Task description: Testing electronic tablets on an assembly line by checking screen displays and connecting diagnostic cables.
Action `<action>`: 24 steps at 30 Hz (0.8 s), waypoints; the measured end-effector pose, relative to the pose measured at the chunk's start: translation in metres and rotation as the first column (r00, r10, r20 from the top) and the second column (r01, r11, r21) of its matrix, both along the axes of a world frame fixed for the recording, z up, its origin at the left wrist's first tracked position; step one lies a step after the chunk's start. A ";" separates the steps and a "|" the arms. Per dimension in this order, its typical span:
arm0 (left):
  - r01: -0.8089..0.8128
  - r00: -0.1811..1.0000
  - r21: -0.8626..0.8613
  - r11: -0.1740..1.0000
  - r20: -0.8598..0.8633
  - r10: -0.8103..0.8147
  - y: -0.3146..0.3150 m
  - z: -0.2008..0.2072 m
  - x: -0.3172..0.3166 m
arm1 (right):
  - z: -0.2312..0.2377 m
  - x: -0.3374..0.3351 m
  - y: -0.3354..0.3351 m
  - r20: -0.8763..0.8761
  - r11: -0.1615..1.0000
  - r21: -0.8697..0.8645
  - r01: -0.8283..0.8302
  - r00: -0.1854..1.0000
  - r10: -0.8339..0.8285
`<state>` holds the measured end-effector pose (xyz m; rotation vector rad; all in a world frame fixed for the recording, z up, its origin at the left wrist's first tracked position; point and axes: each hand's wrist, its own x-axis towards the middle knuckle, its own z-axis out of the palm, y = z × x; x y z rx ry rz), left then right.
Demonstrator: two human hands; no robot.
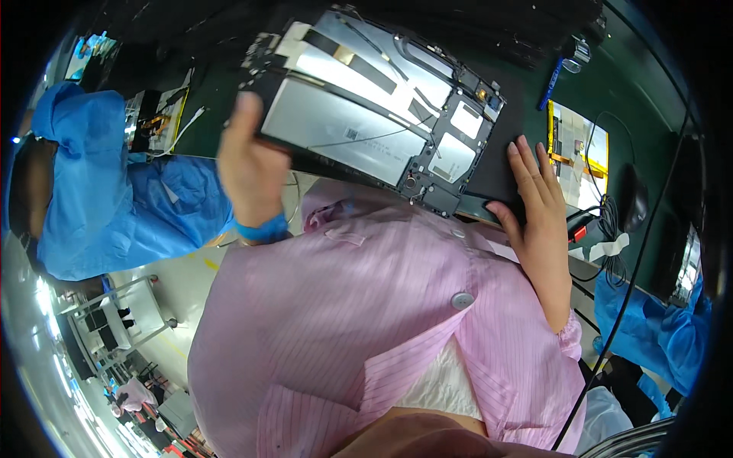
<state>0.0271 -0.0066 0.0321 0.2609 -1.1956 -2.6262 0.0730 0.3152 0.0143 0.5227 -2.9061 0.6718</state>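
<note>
My left hand (254,172), a blue band at its wrist, grips the left end of an opened tablet (351,126), thumb on top and the other fingers hidden beneath. The tablet is tilted, with silver battery packs, thin cables and black frame parts exposed. My right hand (537,200) lies flat with its fingers stretched out on a black mat (496,164), just off the tablet's right end. Nothing is in it.
To the right lie a yellow-edged panel (559,130) with an orange ribbon, a black mouse (633,200), coiled cables (608,223) and a blue pen (549,85). People in blue gowns (84,191) are at both sides; a white cable (183,133) lies at left.
</note>
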 end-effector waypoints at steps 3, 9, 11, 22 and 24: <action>-0.182 0.983 -0.208 0.961 -0.053 0.175 0.025 -0.010 -0.004 | 0.001 0.001 0.000 -0.015 0.999 -0.016 -0.028 0.999 0.028; -0.540 0.791 -0.285 0.792 -0.492 0.363 0.025 0.040 -0.016 | 0.011 0.004 0.001 -0.027 0.998 0.051 -0.040 0.999 0.041; -0.559 0.742 -0.248 0.791 -0.577 0.343 0.035 0.054 -0.013 | 0.026 -0.001 -0.001 -0.055 0.979 -0.164 -0.119 0.992 0.111; -0.688 0.463 -0.541 0.484 -0.841 -0.281 0.074 0.077 0.002 | 0.055 -0.035 -0.055 -0.210 -0.076 -0.978 -0.196 0.895 0.393; -0.660 0.459 -0.593 0.462 -0.805 -0.377 0.079 0.085 0.002 | 0.057 -0.032 -0.043 -0.127 0.009 -0.990 -0.144 0.897 0.423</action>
